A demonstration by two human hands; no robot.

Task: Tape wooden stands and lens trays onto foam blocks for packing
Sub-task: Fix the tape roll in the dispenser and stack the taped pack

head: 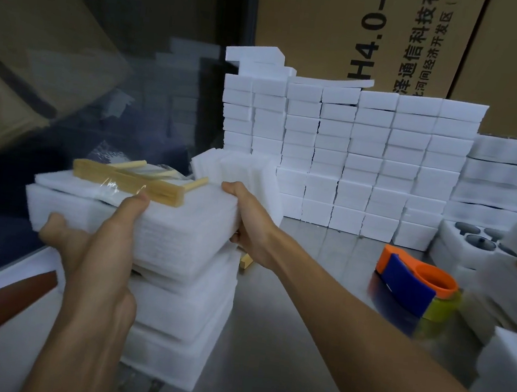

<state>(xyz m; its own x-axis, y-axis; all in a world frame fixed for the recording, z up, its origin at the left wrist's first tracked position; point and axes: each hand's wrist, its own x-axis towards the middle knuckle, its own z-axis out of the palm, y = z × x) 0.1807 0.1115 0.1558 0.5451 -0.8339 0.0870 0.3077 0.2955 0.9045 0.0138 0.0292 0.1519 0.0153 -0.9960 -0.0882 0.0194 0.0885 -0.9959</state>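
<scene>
A white foam block [178,235] with a wooden stand [133,178] taped on its top is held between both hands above a stack of similar foam blocks [181,322]. My left hand [94,241] grips its near left edge, thumb on top beside the stand. My right hand [248,220] grips the right edge, thumb on the top surface. Clear tape crosses the stand. An orange and blue tape dispenser [414,283] lies on the metal table to the right.
A wall of stacked white foam blocks [352,155] fills the back of the steel table [291,344]. Foam trays holding dark lenses [477,240] sit at the right, with more foam piles below them. Cardboard boxes [350,29] stand behind. A glass panel is at the left.
</scene>
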